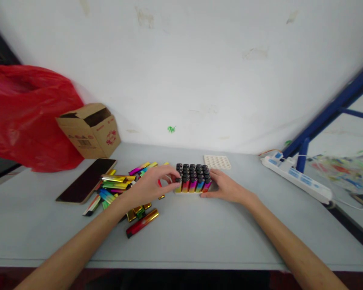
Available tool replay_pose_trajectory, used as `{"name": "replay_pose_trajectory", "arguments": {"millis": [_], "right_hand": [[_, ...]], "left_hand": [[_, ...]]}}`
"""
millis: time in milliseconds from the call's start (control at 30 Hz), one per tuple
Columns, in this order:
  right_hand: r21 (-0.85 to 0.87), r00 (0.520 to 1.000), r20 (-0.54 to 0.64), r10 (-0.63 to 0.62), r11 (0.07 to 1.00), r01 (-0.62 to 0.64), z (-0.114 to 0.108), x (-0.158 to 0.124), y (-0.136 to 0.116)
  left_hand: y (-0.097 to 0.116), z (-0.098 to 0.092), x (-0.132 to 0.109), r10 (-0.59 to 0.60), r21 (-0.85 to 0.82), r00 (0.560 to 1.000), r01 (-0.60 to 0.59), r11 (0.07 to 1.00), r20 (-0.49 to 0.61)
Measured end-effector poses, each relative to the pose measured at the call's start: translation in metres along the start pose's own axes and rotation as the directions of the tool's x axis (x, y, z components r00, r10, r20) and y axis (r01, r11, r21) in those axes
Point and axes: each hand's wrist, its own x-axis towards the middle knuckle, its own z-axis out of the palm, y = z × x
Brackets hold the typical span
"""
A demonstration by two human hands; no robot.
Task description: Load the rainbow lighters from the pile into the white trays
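Observation:
A white tray (188,192) in the middle of the grey table holds several upright rainbow-coloured lighters (193,177) with black caps. My left hand (153,186) is at the tray's left edge, its fingers pinched on one lighter (178,183) at the near left corner. My right hand (226,186) rests against the tray's right side, fingers curled on its edge. A heap of loose lighters (121,185) lies to the left of my left hand, with a red and gold one (142,222) nearest me.
A second white tray (217,162) with no lighters in it lies behind the filled one. A dark phone (86,180), a cardboard box (89,129) and a red plastic bag (27,117) are on the left. A white power strip (296,177) runs along the right.

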Motion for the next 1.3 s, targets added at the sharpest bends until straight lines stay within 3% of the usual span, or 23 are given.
{"name": "replay_pose_trajectory", "arguments": {"millis": [167,333,400,533,633,700,1000,1233,1300], "right_hand": [[0.003,1.000,-0.002,0.004,1.000,-0.004,0.001,0.000,0.002],[0.003,1.000,-0.015,0.008,1.000,-0.007,0.003,0.000,0.003],[0.004,1.000,-0.021,0.005,1.000,-0.005,0.003,-0.001,0.003],[-0.014,0.999,-0.049,0.002,1.000,-0.002,0.005,0.000,0.004],[-0.051,0.996,-0.091,0.013,0.999,-0.017,0.008,0.002,0.005],[-0.098,0.993,-0.114,0.033,0.994,-0.045,0.011,0.004,0.006],[-0.214,0.975,-0.220,0.036,0.973,-0.084,0.009,-0.003,0.031],[-0.240,0.964,-0.207,0.167,0.946,-0.216,-0.006,-0.016,0.054],[-0.233,0.946,-0.257,0.199,0.937,-0.260,-0.009,-0.016,0.058]], "left_hand": [[-0.001,-0.001,0.000,0.022,0.082,0.998,-0.026,0.996,0.054],[-0.006,0.003,-0.001,-0.113,0.001,0.994,0.113,0.994,0.011],[-0.008,0.003,-0.002,-0.136,0.066,0.991,0.134,0.989,0.014],[-0.009,0.002,-0.004,0.009,0.343,1.000,-0.001,0.939,-0.021],[-0.011,0.003,-0.005,0.122,0.405,0.988,-0.074,0.911,-0.095],[-0.015,0.006,-0.005,0.138,0.413,0.986,-0.089,0.906,-0.090],[-0.027,0.029,0.008,-0.013,0.414,0.999,-0.009,0.910,0.051],[-0.028,0.025,0.025,-0.082,0.409,0.996,0.062,0.911,0.032],[-0.033,0.021,0.037,-0.090,0.394,0.995,0.068,0.916,0.037]]}}
